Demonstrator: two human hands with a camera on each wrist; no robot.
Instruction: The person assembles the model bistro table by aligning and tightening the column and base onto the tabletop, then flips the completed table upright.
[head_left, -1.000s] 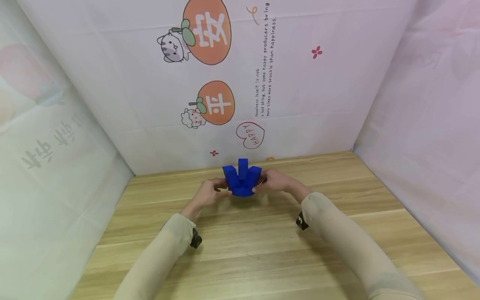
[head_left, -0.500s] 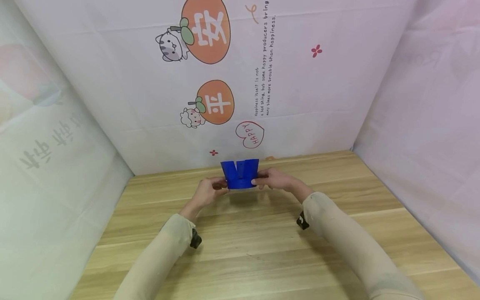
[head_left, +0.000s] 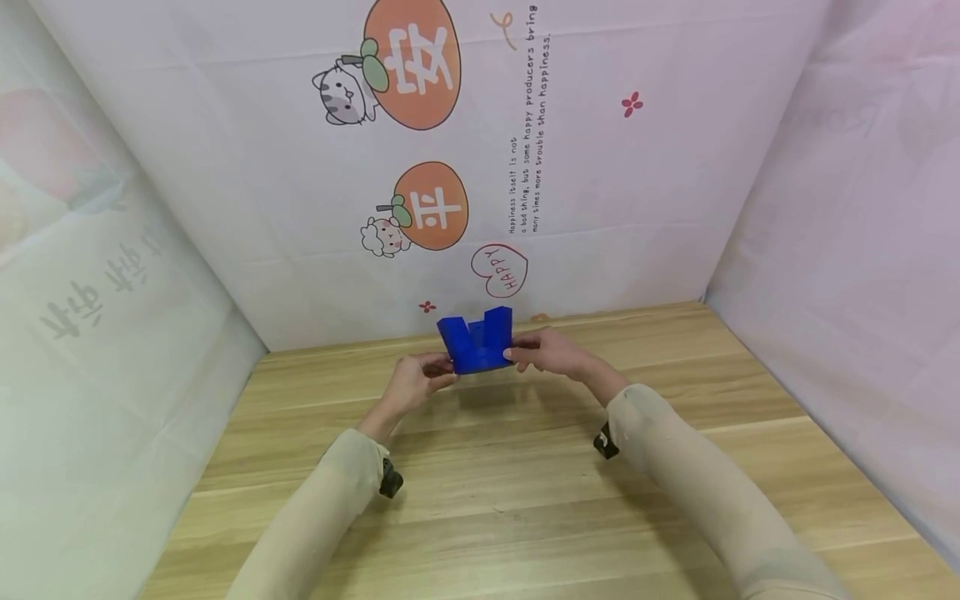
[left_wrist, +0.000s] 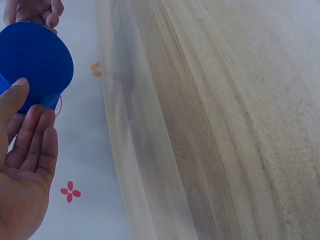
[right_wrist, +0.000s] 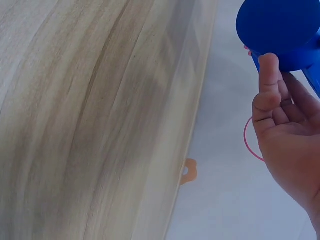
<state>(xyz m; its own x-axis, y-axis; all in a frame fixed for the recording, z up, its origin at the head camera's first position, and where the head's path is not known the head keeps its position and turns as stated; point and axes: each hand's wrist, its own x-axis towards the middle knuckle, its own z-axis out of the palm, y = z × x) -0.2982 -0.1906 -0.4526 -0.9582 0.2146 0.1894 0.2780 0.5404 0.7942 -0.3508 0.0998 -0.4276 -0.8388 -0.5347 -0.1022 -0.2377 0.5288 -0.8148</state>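
A blue object with a flat round base and several blocky prongs standing up from it is held above the far part of the table. My left hand pinches its base from the left, thumb on the near side. From the right, my right hand grips the base between thumb and fingers. In the left wrist view the smooth round underside faces the camera, with the thumb at its edge. The right wrist view shows the same disc, and most of the prongs are hidden there.
The wood-grain table runs back to a white printed cloth wall just behind the blue object. Cloth walls also stand at the left and the right. A black wrist camera sits under the left cuff.
The blue object has been turned in both hands, so its prongs show from another side. It has risen slightly, and the right hand has come up a little with it.
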